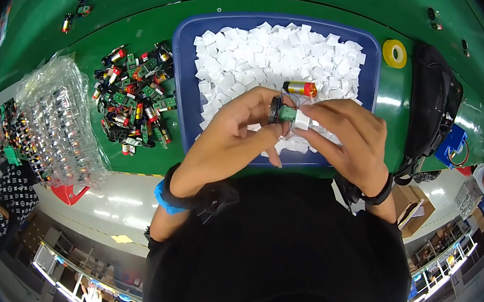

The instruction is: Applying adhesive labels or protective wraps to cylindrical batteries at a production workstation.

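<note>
Over the blue tray (183, 50), my left hand (222, 134) is closed on a small green circuit board (289, 113) with a round black part (275, 110) at its left end. Thin wires run from the board to a gold cylindrical battery (299, 89) with a red end, which lies just beyond my fingers. The thumb and fingers of my right hand (351, 135) pinch a small white square (302, 120) against the board's right end. Many loose white squares (278, 51) fill the tray beneath both hands. My fingers partly cover the board.
Left of the tray lies a heap of board-and-battery assemblies (134, 97); farther left are stacked clear plastic trays (62, 118). Yellow tape (394, 53) and a black bag (435, 93) sit to the right. More assemblies lie along the far green surface. A person (6, 201) works at far left.
</note>
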Available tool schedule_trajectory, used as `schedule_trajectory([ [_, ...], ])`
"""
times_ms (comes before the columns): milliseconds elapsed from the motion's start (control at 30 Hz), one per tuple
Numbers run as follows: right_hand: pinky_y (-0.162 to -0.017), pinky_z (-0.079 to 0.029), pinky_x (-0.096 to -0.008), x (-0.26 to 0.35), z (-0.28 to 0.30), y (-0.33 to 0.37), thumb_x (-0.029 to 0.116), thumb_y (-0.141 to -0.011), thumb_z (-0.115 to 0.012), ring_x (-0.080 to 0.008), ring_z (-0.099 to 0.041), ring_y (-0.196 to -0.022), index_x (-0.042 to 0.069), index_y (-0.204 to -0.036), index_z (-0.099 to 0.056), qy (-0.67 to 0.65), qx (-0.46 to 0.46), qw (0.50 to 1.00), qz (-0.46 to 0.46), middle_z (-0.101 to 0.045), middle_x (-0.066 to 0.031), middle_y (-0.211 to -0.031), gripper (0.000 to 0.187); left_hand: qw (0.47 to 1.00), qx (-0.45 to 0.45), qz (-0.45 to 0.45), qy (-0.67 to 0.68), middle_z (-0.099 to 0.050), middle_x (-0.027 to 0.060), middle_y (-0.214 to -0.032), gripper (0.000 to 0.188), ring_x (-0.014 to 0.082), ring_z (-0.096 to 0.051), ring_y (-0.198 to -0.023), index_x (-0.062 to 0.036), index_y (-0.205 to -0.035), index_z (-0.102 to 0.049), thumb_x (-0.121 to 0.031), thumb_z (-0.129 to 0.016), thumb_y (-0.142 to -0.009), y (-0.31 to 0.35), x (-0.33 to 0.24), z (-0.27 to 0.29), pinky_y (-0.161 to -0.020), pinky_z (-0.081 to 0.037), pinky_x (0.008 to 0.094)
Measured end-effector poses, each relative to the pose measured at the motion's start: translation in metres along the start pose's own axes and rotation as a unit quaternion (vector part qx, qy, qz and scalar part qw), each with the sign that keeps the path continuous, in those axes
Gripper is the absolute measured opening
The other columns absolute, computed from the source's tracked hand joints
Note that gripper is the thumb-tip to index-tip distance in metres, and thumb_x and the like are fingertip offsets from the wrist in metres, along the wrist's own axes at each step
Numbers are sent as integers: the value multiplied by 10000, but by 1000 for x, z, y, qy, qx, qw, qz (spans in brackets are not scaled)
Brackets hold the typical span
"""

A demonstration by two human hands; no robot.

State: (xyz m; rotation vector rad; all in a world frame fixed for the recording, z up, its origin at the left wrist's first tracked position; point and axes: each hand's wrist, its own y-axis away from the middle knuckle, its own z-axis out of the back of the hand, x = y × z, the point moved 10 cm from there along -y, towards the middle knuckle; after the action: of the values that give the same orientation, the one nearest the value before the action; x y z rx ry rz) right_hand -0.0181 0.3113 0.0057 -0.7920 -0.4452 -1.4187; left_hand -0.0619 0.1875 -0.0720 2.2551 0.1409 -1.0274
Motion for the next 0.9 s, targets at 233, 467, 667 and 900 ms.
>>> schedule_trajectory([
  [233,-761,-621,-383,22,1,5,90,-709,-853,-215,-696,-784,42,-980,-753,118,-24,988,100,-676,-50,-919,293,995,-9,-43,-94,-628,96,-1061,351,150,-655,-776,22,-1298,-543,46,-591,-951,1,-2,-2,-733,-564,281],
  [467,-826,-606,-402,23,6,4,52,-715,-834,-225,-698,-831,46,-948,-757,92,-34,989,109,-702,-61,-912,246,990,-6,-108,-87,-617,83,-1076,353,162,-641,-953,19,-1275,-554,46,-617,-929,7,-22,-4,-746,-598,301],
  [667,-882,-584,-421,11,-3,11,30,-754,-798,-246,-703,-867,31,-935,-729,106,-15,992,71,-711,-73,-937,194,992,-16,-57,-112,-580,86,-1102,334,150,-619,-998,21,-1243,-559,57,-603,-915,1,-12,-1,-737,-606,281],
  [900,-886,-558,-360,-24,-5,14,22,-860,-726,-255,-710,-907,-6,-999,-674,-97,16,986,-135,-722,-113,-996,151,983,-48,-53,-171,-561,70,-1059,320,124,-593,-941,2,-1234,-564,55,-587,-919,3,-13,1,-740,-603,271],
])
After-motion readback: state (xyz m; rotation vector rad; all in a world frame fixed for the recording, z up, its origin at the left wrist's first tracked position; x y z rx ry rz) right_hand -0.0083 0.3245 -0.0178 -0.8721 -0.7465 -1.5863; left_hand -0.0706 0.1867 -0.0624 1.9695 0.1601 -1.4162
